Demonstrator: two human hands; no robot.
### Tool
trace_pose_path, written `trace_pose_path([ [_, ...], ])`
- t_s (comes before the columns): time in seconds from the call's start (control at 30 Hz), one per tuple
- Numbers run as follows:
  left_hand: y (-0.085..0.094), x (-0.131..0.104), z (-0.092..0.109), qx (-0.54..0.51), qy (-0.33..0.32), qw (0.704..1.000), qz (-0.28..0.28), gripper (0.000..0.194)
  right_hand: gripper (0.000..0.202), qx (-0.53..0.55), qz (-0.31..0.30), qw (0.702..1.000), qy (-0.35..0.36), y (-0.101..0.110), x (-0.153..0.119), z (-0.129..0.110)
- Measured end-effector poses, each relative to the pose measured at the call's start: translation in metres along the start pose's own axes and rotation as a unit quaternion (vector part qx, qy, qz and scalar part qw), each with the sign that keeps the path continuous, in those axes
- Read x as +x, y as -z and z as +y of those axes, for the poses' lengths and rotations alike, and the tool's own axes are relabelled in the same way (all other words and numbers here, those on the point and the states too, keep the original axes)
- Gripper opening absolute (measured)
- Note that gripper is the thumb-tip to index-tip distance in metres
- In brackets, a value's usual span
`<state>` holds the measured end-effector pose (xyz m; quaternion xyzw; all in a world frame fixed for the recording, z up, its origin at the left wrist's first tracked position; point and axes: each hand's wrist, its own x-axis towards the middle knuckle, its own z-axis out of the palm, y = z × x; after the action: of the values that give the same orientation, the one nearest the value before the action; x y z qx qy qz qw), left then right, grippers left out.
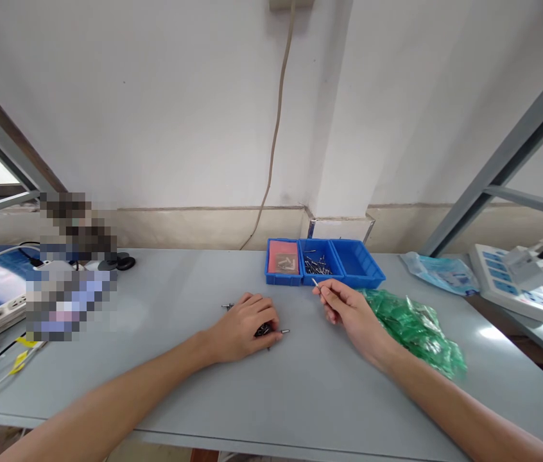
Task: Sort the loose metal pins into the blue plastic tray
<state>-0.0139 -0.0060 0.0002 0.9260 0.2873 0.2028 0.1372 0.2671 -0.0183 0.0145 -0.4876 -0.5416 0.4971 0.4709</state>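
My left hand (247,327) rests on the table, curled over a small pile of dark and silvery metal pins (262,330). A few pins stick out beyond it, one loose pin (285,331) by the thumb and another (226,306) behind the knuckles. Most of the pile is hidden under the palm. Between thumb and fingertips, my right hand (343,305) pinches one slim metal pin (316,283), held just in front of the blue bins. The middle blue bin (332,274) contains many similar pins. Their exact kind is too small to make out.
The left blue bin (284,281) holds a reddish packet, and another blue bin (368,282) stands at the right. Crumpled green plastic (416,330) lies beside my right forearm. Farther right are a blue-white packet (439,273) and a power strip (512,282). Cables run along the left.
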Motion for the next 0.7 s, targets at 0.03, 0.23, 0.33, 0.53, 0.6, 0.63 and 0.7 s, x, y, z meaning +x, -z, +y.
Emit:
trace_pose_path([
  [0.03,0.0,0.0,0.0,0.0,0.0,1.0,0.0,0.016,0.035,0.018,-0.004,1.0,-0.008,0.0,0.0,0.001],
  [0.23,0.0,0.001,0.001,-0.001,0.004,1.0,-0.005,0.017,0.033,0.032,-0.003,0.999,-0.015,-0.001,0.001,-0.003],
  [0.33,0.001,0.001,0.001,-0.003,0.006,1.0,-0.007,0.016,0.034,-0.016,0.004,1.0,-0.005,-0.003,-0.001,-0.008],
  [0.53,0.001,0.0,0.001,0.0,0.004,1.0,-0.005,0.017,0.033,-0.081,0.012,0.996,0.021,-0.005,-0.005,-0.012],
  [0.6,0.001,0.0,0.001,0.002,0.005,1.0,-0.005,0.017,0.031,-0.084,0.014,0.996,0.026,-0.005,-0.004,-0.01],
  [0.63,0.001,0.0,0.001,0.002,0.006,1.0,-0.004,0.017,0.03,-0.084,0.015,0.996,0.029,-0.005,-0.003,-0.009],
  [0.7,0.0,0.0,0.0,0.002,0.005,1.0,-0.004,0.018,0.029,-0.086,0.016,0.996,0.035,-0.005,-0.002,-0.008],
])
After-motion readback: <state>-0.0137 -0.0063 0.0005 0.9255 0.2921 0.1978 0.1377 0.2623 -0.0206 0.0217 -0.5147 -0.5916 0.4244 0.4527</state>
